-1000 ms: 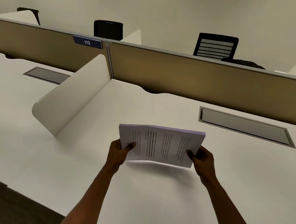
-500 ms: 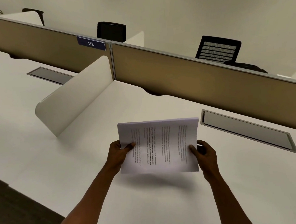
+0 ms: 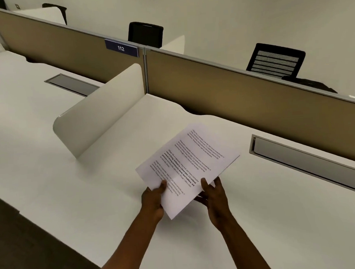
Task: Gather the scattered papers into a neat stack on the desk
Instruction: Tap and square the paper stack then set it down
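both hands, left hand [image 3: 153, 199] & right hand [image 3: 213, 196], pinch the paper stack [image 3: 186, 166] by its near edge just above the desk [image 3: 93, 200], so w/ the far end unsupported sheets could fan or slide askew.

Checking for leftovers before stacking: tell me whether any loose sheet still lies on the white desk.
No: the white desk shows no loose sheet; the printed white paper stack sits between the left hand and right hand.
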